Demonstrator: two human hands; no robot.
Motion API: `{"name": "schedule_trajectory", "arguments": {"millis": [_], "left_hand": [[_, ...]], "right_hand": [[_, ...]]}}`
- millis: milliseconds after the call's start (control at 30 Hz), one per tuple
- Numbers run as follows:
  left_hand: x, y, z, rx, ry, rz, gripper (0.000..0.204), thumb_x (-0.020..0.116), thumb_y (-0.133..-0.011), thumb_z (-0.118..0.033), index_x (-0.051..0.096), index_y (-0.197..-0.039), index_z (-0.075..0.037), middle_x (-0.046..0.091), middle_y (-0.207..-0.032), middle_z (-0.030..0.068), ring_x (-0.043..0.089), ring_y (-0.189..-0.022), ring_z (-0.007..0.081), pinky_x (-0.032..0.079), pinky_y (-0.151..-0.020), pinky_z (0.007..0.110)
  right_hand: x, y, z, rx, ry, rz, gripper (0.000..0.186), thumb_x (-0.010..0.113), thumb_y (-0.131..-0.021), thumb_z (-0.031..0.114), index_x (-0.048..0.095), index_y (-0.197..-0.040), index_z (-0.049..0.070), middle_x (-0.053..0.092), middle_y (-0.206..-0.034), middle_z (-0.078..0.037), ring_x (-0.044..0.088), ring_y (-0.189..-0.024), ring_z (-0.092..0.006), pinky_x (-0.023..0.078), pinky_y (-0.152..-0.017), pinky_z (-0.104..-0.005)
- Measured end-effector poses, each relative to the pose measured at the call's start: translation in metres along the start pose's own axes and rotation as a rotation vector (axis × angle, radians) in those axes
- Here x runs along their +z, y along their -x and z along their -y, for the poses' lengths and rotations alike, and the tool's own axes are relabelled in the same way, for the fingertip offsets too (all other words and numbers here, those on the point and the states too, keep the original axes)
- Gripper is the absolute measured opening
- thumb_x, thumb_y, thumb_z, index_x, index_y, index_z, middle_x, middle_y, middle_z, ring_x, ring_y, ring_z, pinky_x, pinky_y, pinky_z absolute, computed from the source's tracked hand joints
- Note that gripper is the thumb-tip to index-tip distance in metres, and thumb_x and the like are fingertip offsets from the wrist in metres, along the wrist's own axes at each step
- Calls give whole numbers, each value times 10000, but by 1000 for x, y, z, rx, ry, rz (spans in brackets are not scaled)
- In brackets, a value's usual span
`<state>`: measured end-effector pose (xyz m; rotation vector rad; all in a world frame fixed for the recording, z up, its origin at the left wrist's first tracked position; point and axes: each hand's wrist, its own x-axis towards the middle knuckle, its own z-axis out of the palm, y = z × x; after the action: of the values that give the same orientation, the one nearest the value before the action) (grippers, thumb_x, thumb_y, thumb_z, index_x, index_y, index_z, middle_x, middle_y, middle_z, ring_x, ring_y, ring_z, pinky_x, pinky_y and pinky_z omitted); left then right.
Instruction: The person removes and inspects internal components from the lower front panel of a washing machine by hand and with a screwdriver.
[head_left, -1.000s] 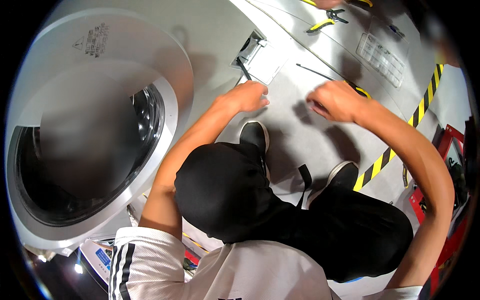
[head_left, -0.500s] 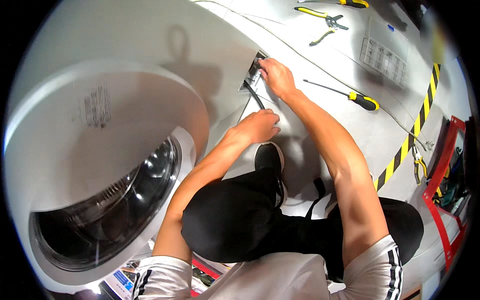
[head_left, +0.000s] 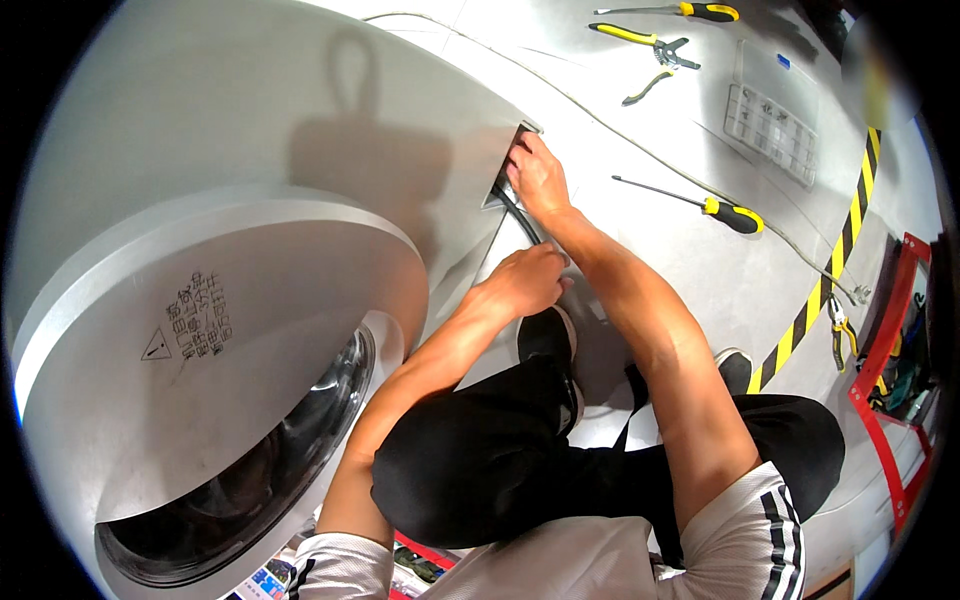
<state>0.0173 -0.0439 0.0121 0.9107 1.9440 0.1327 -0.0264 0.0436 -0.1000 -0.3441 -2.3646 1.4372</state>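
A silver-grey front-loading washing machine fills the left side, its dark round door at the lower left. Low on its body, a small square opening lets out a black hose. My left hand is closed around this hose just outside the opening. Higher up, my right hand reaches to the opening's upper part with bent fingers. Their tips go inside, so whatever they grip there is hidden.
To the right lie a screwdriver, wire strippers, another screwdriver and a clear compartment box. A thin grey cable crosses the floor. Pliers rest beside striped tape and a red-framed tool bag.
The view has shifted, so the machine appears lower. My right fingers have gone further into the opening. My left hand stays on the hose.
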Motion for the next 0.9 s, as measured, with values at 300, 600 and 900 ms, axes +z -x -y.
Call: {"name": "schedule_trajectory", "arguments": {"millis": [300,600,900], "left_hand": [[-1,-3,-3,-47,27,9,321,563,-866,-206,592,-1123,-16,582,-1135,180,556,-1053,341,438,-928,423],[-2,0,-1,-54,29,-9,310,566,-866,-216,597,-1121,-43,566,-1161,171,555,-1041,350,444,-900,418],[-2,-3,0,-53,17,10,308,565,-865,-241,608,-1074,-19,574,-1127,189,550,-1045,346,430,-918,417]], "right_hand": [[21,-1,-17,219,-182,-51,67,604,-754,66,569,-724,16,574,-751,-143,524,-637,-342,462,-611,-403],[4,-41,12,1177,-1027,204,194,552,-828,51,594,-653,-21,585,-594,-76,475,-453,-104,349,-372,-243],[10,-6,-7,146,-181,-83,200,638,-778,188,680,-823,-2,636,-795,-171,624,-718,-314,510,-699,-379]]}}
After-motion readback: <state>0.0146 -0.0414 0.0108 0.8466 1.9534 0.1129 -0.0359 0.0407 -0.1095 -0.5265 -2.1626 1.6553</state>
